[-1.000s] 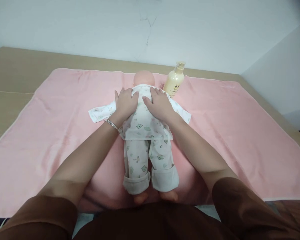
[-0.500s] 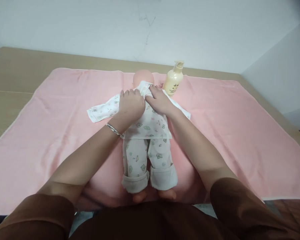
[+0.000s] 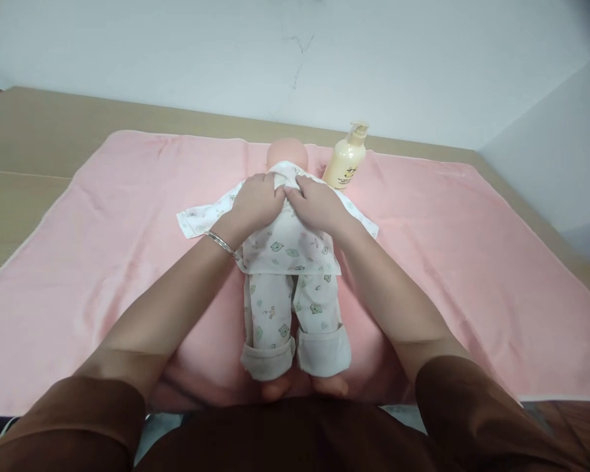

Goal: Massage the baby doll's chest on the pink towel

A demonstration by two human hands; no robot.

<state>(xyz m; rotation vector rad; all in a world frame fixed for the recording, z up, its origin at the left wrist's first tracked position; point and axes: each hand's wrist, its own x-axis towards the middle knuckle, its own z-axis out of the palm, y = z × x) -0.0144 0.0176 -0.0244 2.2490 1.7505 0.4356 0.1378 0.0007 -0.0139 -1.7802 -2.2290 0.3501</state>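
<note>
A baby doll (image 3: 288, 153) lies on the pink blanket (image 3: 437, 262), its feet toward me. It wears patterned white trousers (image 3: 270, 308) with turned-up cuffs. Over its upper body is a patterned white shirt (image 3: 295, 246), sleeves spread to both sides. My left hand (image 3: 258, 202) pinches the shirt near the neck, a bangle on its wrist. My right hand (image 3: 317, 202) pinches the shirt just beside it, the two thumbs nearly touching. The doll's arms are hidden.
A yellow pump bottle (image 3: 347, 157) stands on the blanket just right of the doll's head. The wooden table (image 3: 78, 111) shows around the blanket's back and sides. Behind it rises a pale wall (image 3: 177, 59) with a crack.
My left hand has turned and its thumb now lies by the collar beside my right thumb. The shirt's neck is bunched a little differently. The whole view has shifted slightly.
</note>
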